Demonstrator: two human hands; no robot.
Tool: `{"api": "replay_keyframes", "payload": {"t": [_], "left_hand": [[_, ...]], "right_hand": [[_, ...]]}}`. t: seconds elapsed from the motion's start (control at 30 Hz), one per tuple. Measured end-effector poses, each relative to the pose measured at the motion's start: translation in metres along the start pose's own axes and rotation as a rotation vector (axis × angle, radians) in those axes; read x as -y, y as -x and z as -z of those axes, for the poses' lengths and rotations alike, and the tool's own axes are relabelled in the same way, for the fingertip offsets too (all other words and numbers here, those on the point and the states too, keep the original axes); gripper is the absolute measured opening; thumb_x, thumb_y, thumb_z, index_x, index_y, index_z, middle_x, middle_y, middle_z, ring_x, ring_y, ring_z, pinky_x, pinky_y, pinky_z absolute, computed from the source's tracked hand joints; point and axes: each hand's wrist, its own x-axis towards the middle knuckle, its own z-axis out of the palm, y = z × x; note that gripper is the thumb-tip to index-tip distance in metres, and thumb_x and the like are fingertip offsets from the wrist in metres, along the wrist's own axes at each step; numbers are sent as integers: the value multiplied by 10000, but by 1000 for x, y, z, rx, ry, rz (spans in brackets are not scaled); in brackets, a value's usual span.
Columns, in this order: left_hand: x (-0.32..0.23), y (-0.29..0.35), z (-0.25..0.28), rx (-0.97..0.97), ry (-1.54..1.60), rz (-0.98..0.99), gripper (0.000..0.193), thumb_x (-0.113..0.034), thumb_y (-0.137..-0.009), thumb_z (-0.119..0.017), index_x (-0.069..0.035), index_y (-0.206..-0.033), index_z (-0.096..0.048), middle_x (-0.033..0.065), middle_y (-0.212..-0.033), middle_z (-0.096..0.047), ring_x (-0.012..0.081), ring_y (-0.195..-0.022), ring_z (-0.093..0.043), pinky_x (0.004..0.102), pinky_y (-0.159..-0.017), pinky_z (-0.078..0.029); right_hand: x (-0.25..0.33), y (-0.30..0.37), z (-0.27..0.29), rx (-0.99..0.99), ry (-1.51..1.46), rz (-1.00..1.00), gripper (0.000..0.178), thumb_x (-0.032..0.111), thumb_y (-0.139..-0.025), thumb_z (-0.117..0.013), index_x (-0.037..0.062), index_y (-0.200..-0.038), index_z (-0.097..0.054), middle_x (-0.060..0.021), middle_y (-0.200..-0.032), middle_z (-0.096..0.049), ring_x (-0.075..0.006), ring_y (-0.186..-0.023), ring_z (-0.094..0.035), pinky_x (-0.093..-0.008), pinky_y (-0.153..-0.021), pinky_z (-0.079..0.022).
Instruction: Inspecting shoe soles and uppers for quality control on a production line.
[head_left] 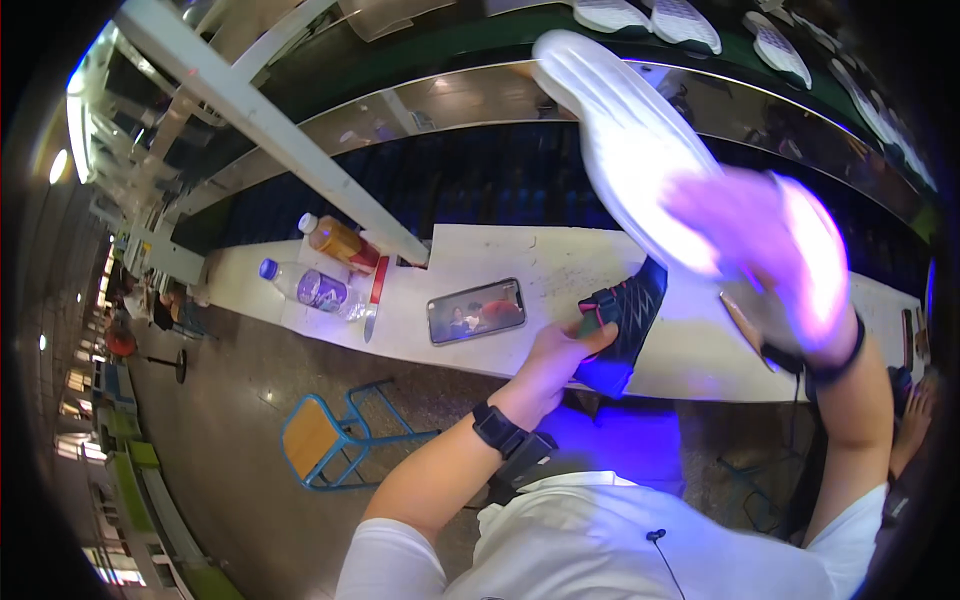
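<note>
My left hand [550, 368] is closed around a dark shoe upper [632, 318] with black straps and a grey zigzag pattern, held at the near edge of the white workbench. Its thumb presses on the upper's side. Up and to the right, my right hand [755, 225] grips a white shoe sole [620, 150]. The sole slants over the bench, with its far end above the dark belt. Bright violet light washes over this hand and part of the sole, and motion blurs the fingers. A slim brownish tool [740, 320] lies on the bench below the right hand.
On the white bench [560, 262] lie a phone [476, 311], a red-handled knife [376, 297] and two drink bottles [310, 288]. A slanted metal post [290, 140] rises behind them. More white soles [685, 25] rest on the far green belt. A stool [320, 438] stands at left; another person's hand [915, 415] shows at right.
</note>
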Motion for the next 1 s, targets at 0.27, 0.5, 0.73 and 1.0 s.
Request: {"api": "replay_keyframes", "payload": {"t": [0.27,0.5,0.73,1.0], "left_hand": [[-16,-45,-58,-218,-1385,-879,420,-241,-951,-754,33,-1243,-629,266,-1175,-701,401,-1105,-686,465,-965,-545],[-28,-52,-84,-233,-1406,-674,369,-323,-991,-695,-12,-1179,-634,175,-991,-750,404,-913,-723,499,-829,-564],[1,22,-65,29,-759,-1088,419,-205,-1021,-682,19,-1342,-531,228,-1349,-595,356,-1266,-607,485,-1104,-465],[-1,55,-58,25,-812,-1209,278,-29,-869,-820,-51,-1052,-612,254,-1316,-696,460,-1210,-688,528,-1075,-552]], "right_hand": [[60,194,10,-222,-297,-837,261,76,-894,-761,-29,-1098,-637,-87,-932,-677,-169,-785,-636,-315,-723,-506],[70,211,-59,-613,-744,-940,443,407,-955,-784,7,-1053,-623,-57,-949,-671,-117,-846,-577,-272,-774,-438],[75,200,-77,-784,-873,-1050,618,583,-900,-801,51,-1060,-530,-118,-986,-710,-310,-1051,-739,-442,-1022,-543],[93,164,-77,-402,-1275,-901,384,108,-752,-945,77,-896,-591,-314,-1515,-545,-407,-1330,-609,-506,-1131,-473]]}}
